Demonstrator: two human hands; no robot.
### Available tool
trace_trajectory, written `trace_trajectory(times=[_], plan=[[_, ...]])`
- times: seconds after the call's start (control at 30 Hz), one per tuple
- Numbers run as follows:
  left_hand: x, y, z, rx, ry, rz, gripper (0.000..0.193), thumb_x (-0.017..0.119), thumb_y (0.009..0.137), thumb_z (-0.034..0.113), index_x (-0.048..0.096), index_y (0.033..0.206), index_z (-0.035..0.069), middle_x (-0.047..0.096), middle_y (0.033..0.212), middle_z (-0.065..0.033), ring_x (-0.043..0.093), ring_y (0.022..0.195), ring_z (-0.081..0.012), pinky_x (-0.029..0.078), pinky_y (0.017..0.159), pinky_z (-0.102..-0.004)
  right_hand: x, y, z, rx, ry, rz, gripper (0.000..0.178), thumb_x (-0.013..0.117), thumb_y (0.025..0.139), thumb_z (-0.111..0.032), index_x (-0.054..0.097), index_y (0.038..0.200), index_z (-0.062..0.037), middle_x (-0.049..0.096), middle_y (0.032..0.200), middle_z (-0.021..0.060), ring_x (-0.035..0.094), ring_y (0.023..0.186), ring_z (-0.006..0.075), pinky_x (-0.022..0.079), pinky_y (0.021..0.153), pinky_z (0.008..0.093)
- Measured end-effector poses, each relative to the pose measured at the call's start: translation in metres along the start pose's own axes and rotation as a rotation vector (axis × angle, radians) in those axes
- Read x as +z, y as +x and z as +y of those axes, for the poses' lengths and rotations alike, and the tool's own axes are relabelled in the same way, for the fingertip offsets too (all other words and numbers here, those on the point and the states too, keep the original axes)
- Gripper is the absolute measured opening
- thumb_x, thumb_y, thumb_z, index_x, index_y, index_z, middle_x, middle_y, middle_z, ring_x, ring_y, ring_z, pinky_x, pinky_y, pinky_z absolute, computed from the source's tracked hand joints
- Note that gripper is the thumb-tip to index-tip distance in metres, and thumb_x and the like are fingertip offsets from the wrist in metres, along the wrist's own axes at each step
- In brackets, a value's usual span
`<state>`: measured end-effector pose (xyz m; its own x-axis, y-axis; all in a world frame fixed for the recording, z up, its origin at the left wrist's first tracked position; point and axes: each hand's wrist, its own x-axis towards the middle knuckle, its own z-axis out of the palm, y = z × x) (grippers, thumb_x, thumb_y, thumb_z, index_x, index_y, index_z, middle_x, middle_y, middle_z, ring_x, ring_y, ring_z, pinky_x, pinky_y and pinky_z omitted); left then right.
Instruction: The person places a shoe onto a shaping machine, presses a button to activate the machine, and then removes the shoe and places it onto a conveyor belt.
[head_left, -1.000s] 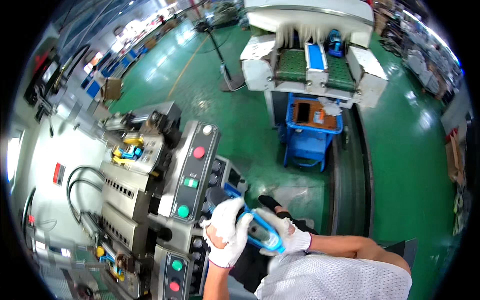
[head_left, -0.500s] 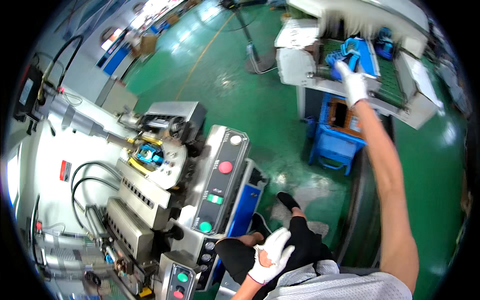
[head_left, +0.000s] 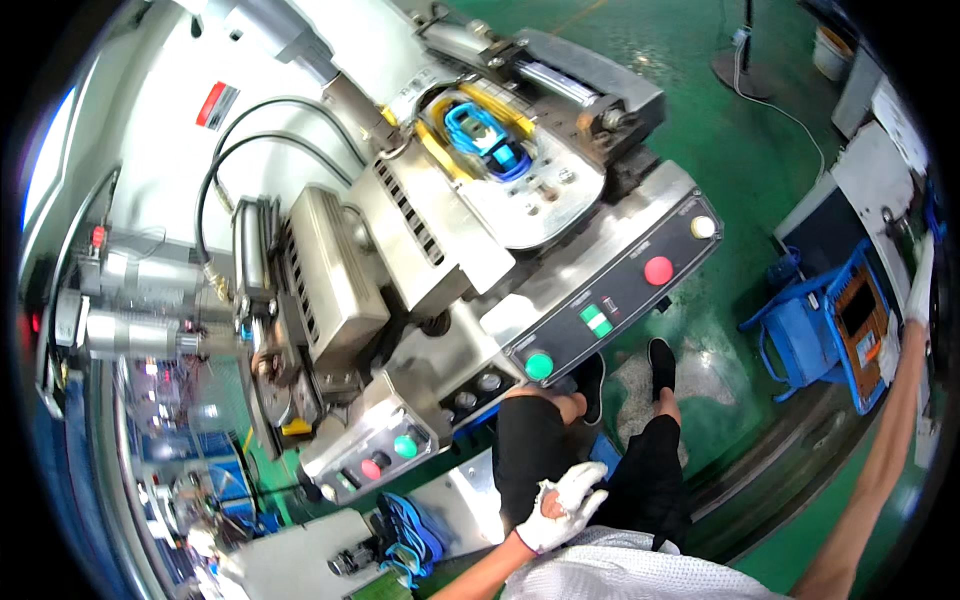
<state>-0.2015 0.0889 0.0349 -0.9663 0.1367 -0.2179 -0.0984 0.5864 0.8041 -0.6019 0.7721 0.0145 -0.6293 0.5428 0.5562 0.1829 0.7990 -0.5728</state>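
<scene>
My left hand, in a white glove with a bare patch at the palm, is held above my lap with fingers apart and nothing in it. My right hand, also gloved, reaches to the far right rim beside a blue item on the white-sided workstation. Its fingers are too dark and small to make out. Ahead of me stands a metal machine. A blue shoe-shaped piece sits in its holder between yellow pads.
The control panel carries green, red and white buttons; a smaller button box stands nearer. Blue shoe-like pieces lie at the lower left. A blue chair stands right, with a stand base and bucket beyond.
The view has swung left toward the machine, so the workstation and my right hand now lie at the right rim. My left hand stays open above my lap.
</scene>
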Motion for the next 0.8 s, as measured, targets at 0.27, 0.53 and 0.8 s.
trace_trajectory(times=[0.27,0.53,0.8], plan=[[-0.048,-0.074,-0.066,-0.063,0.049,0.312,0.031,0.07,0.097,0.017,0.067,0.125,0.003,0.069,0.118,-0.0184,0.07,0.104,-0.0365,0.057,0.09,-0.0427,-0.036,-0.418,-0.227,0.621,0.772,-0.705,0.06,0.065,0.106,-0.02,0.041,0.155,0.0059,0.047,0.157,0.0193,0.062,0.129,0.0348,0.057,0.104,0.0442],[0.018,-0.35,-0.159,-0.783,-0.083,1.05,0.016,0.064,0.103,0.007,0.069,0.116,0.001,0.07,0.106,-0.0102,0.07,0.09,-0.0184,0.058,0.079,-0.0318,0.027,-0.511,-0.239,0.157,0.357,-1.57,0.064,0.07,0.103,-0.022,0.041,0.156,0.0015,0.066,0.123,0.0116,0.068,0.094,0.0161,0.058,0.076,0.0299],[0.187,-0.639,-0.107,-2.181,0.128,1.195,0.049,0.065,0.099,0.04,0.066,0.133,0.005,0.065,0.135,-0.023,0.061,0.125,-0.0387,0.047,0.107,-0.0477,0.089,-0.456,-0.221,-0.081,-0.19,-1.622,0.066,0.071,0.1,-0.032,0.045,0.156,-0.0079,0.067,0.108,0.005,0.064,0.08,0.0145,0.058,0.069,0.0344]])
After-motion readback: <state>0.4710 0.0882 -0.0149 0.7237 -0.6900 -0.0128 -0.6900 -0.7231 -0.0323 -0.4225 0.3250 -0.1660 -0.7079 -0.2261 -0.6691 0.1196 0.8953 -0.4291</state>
